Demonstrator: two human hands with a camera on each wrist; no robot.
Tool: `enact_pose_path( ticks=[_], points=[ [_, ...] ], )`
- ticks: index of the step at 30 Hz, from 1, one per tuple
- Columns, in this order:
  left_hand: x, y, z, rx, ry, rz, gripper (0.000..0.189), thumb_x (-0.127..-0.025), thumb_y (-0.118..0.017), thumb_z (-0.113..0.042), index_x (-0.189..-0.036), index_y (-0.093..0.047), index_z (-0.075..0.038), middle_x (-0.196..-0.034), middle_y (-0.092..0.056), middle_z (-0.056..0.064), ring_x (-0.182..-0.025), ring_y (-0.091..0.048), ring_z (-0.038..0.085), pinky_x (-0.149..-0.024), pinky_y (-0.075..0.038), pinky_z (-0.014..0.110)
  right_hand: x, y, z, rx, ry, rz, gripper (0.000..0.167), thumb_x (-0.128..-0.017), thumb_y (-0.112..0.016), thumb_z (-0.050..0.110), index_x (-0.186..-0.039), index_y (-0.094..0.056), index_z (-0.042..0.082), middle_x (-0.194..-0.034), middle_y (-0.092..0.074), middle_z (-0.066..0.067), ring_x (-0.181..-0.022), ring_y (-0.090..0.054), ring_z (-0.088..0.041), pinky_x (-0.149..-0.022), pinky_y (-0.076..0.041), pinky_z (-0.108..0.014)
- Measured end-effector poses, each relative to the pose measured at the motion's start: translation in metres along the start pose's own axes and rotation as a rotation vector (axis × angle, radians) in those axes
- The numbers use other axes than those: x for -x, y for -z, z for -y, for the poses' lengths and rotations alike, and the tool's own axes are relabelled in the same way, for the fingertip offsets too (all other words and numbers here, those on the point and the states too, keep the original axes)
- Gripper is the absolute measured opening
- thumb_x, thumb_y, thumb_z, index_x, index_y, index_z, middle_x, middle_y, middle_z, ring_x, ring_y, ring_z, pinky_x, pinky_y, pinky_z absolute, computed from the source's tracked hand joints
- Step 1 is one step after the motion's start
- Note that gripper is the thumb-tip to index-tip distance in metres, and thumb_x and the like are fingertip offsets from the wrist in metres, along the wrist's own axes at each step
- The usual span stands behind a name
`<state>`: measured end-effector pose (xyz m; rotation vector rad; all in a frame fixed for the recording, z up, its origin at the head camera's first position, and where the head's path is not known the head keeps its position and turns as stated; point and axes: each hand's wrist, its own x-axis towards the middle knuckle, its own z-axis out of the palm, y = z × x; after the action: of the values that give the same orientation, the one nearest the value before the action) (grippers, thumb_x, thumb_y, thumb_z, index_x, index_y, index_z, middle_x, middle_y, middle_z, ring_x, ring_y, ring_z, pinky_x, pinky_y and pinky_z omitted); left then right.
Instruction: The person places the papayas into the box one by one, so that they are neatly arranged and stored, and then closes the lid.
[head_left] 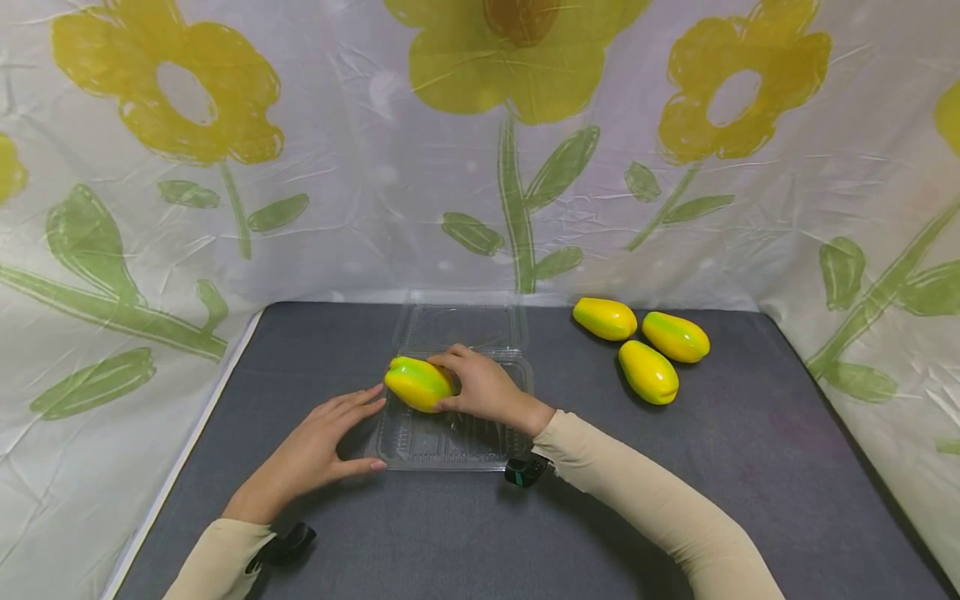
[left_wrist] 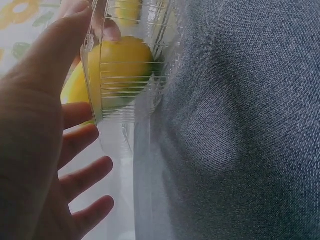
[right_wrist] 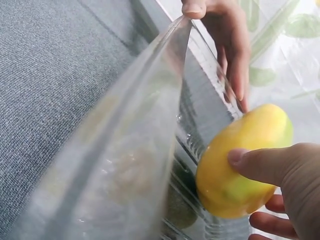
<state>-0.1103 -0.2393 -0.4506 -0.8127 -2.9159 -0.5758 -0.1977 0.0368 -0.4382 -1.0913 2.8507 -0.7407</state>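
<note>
A glossy yellow-green papaya (head_left: 417, 384) is in my right hand (head_left: 483, 389), the thumb on one side and the fingers on the other. It lies at the left part of a clear plastic clamshell box (head_left: 442, 461), low within the walls. My left hand (head_left: 318, 446) is at the box's left side, fingers spread and fairly straight, fingertips close to the papaya's end. In the right wrist view, the left thumb (right_wrist: 194, 10) rests at the box's corner. Through the ribbed wall, the left wrist view also shows the papaya (left_wrist: 125, 70).
Three more papayas, a rear one (head_left: 604, 319), a right one (head_left: 677, 337) and a front one (head_left: 648, 372), lie together at the table's back right. The box's lid (head_left: 461, 325) is folded back toward the flowered cloth (head_left: 337, 208). Dark grey fabric (head_left: 600, 517) covers the table.
</note>
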Motion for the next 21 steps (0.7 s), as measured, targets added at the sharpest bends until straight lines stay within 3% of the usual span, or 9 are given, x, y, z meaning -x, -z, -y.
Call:
enact_pose_path(
  ticks=[21],
  points=[
    [-0.0004,0.0010,0.0012,0.000,-0.013,-0.002,0.089,-0.076,-0.074,-0.062,-0.148,-0.048,-0.016,-0.158,-0.041,0.003,-0.139,-0.044,0.031,-0.110,-0.037,0.061,-0.0018,0.0041,0.0004,-0.013,-0.014,0.028,0.068,-0.079,-0.084,0.034,-0.139,-0.057,0.016,-0.124,-0.061,-0.004,-0.103,-0.064,-0.017,-0.090,-0.057,-0.034]
  ],
)
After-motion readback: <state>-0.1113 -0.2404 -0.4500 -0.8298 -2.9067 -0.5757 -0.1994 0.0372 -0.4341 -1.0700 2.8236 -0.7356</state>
